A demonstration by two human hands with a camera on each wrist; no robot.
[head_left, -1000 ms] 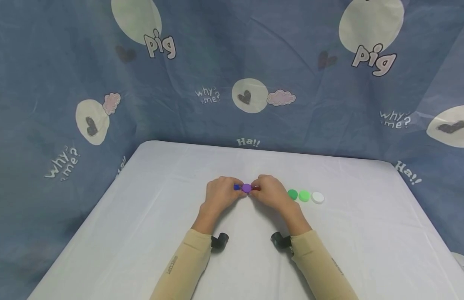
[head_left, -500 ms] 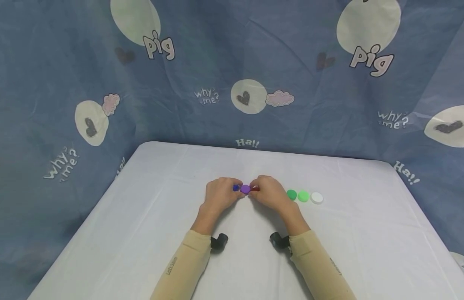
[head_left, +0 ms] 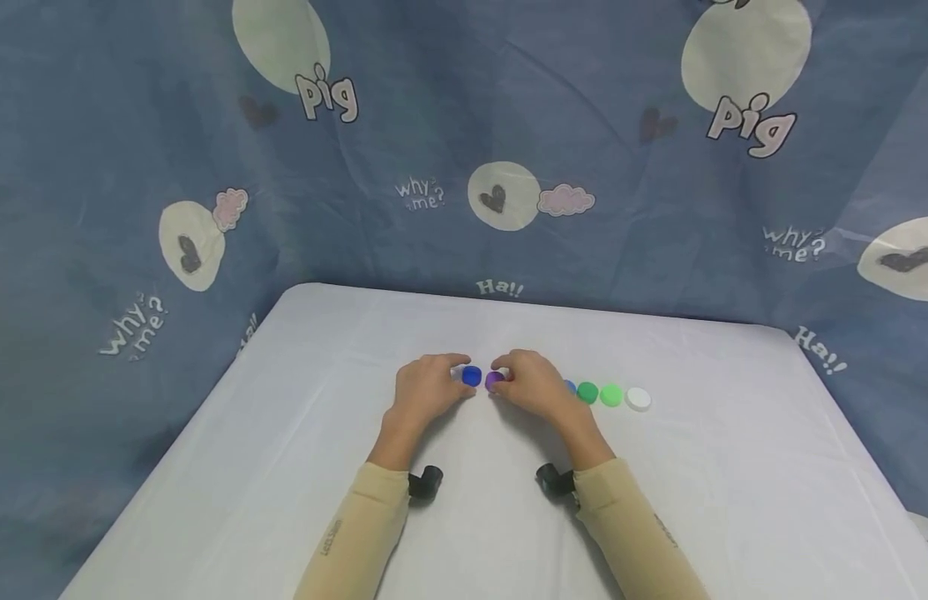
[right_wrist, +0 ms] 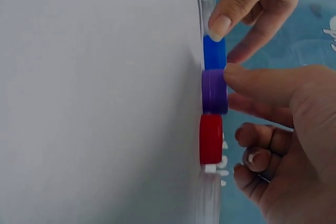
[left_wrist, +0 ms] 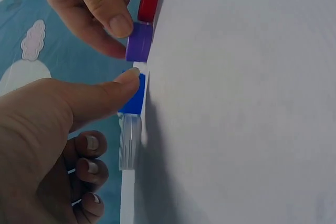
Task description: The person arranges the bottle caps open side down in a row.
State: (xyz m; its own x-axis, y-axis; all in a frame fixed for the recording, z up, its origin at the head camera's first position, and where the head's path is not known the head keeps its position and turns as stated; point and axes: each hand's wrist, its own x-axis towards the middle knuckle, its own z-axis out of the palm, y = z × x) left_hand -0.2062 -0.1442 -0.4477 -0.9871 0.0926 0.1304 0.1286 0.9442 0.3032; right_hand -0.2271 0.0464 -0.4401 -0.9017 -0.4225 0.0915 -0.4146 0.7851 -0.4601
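Observation:
In the head view, a dark blue cap (head_left: 471, 376) and a purple cap (head_left: 495, 382) stand side by side, with a small gap, on the white table (head_left: 479, 517). My left hand (head_left: 426, 387) has thumb and forefinger spread on either side of the blue cap. My right hand (head_left: 535, 383) holds the purple cap between thumb and forefinger. Beyond the purple cap, a red cap (right_wrist: 211, 139) shows in the right wrist view; the right hand hides it from the head camera. A clear plastic piece (left_wrist: 129, 142) sits beside the blue cap.
To the right of my right hand, a light blue cap (head_left: 570, 387), partly hidden, a dark green cap (head_left: 587, 392), a light green cap (head_left: 611, 395) and a white cap (head_left: 639, 399) stand in a row. A blue printed cloth (head_left: 404, 250) hangs behind the table.
My left hand has drawn back leftward from the purple cap, its thumb and forefinger parting and uncovering the blue cap. The right hand has stayed almost in place at the purple cap.

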